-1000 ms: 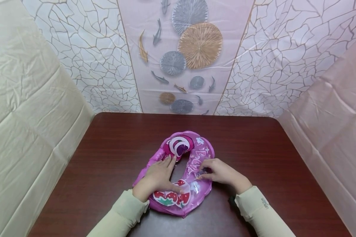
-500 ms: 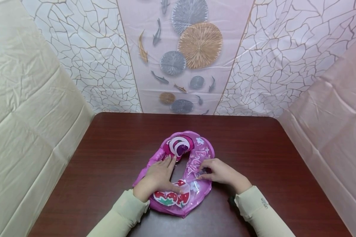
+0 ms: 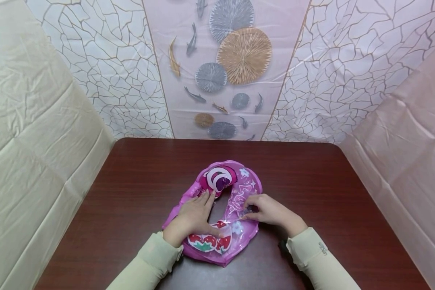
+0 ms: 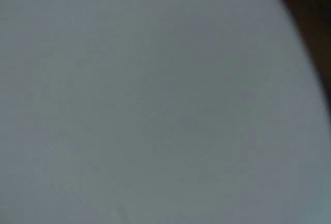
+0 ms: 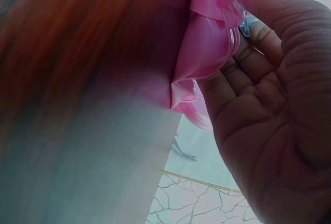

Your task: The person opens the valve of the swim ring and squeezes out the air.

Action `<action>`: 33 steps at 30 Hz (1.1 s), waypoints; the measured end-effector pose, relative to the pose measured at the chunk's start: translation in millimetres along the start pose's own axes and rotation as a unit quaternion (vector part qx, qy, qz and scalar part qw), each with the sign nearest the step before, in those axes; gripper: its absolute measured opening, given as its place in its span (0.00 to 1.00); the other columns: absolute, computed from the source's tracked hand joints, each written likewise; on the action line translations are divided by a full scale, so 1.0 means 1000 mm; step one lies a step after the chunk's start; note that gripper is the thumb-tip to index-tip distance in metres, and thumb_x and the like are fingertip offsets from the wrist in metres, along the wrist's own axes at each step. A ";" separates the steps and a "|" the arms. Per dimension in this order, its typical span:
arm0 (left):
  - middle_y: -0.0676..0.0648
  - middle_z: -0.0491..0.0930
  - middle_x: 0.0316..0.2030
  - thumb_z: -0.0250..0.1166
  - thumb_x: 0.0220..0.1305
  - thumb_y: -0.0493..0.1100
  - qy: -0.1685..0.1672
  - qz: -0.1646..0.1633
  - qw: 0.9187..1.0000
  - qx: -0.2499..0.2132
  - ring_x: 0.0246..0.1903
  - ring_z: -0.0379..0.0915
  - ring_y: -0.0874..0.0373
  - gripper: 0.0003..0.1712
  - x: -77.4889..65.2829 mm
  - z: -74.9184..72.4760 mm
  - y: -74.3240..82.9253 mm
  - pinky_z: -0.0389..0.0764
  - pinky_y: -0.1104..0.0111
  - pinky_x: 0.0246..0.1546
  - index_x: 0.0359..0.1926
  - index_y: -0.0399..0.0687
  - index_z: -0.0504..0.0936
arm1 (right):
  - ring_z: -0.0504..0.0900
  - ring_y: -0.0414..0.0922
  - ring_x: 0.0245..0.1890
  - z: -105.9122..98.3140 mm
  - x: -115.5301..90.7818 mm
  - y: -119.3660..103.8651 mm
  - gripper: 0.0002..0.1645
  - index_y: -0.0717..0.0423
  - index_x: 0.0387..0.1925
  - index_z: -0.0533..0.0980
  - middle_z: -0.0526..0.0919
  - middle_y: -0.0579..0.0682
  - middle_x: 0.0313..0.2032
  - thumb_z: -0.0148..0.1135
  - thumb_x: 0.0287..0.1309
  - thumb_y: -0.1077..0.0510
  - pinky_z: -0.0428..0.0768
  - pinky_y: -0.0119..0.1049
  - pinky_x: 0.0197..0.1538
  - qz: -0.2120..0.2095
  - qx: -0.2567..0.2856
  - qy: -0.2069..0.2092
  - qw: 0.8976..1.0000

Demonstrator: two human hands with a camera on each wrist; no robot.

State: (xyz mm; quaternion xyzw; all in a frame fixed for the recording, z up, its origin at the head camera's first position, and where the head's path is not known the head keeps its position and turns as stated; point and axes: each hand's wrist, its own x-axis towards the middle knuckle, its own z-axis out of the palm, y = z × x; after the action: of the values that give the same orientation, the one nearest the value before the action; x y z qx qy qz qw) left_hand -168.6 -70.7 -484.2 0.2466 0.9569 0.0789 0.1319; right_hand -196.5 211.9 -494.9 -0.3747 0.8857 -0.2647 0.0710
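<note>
A limp, wrinkled pink inflatable swim ring (image 3: 243,243) lies on the table, printed with strawberries, white flowers, lettering and a magenta cartoon figure. My left hand (image 3: 193,217) rests across its left side with fingers stretched out and the thumb over the strawberry print. On the other side my right hand (image 3: 272,211) pinches the ring's upper film between thumb and curled fingers. In the right wrist view, the scalloped pink edge (image 5: 207,48) runs along those fingers, and a small clear piece shows between thumb and fingers. Pale blur fills the left wrist view, so that hand is hidden there.
The dark brown wooden table (image 3: 311,181) extends around the ring on all sides. Patterned fabric (image 3: 239,100) with fish and round leaf prints hangs behind it, and pale quilted cloth (image 3: 58,161) lines both sides.
The flower and strawberry prints on the ring's near part have shifted very slightly to the left. Both hands keep their places.
</note>
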 end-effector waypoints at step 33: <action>0.39 0.52 0.77 0.71 0.37 0.81 0.004 -0.008 1.000 -0.026 0.76 0.48 0.44 0.77 0.000 -0.001 -0.001 0.57 0.49 0.73 0.80 0.45 0.51 | 0.78 0.39 0.31 0.000 0.002 0.000 0.10 0.46 0.37 0.82 0.79 0.38 0.31 0.75 0.57 0.49 0.81 0.33 0.38 0.005 -0.001 -0.008 1.000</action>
State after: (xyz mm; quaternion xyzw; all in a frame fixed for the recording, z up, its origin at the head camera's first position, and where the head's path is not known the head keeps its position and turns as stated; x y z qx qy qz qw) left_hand -169.6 -71.9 -483.9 0.2352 0.9568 0.1038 0.1355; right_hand -197.5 210.2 -494.8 -0.3724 0.8871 -0.2608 0.0796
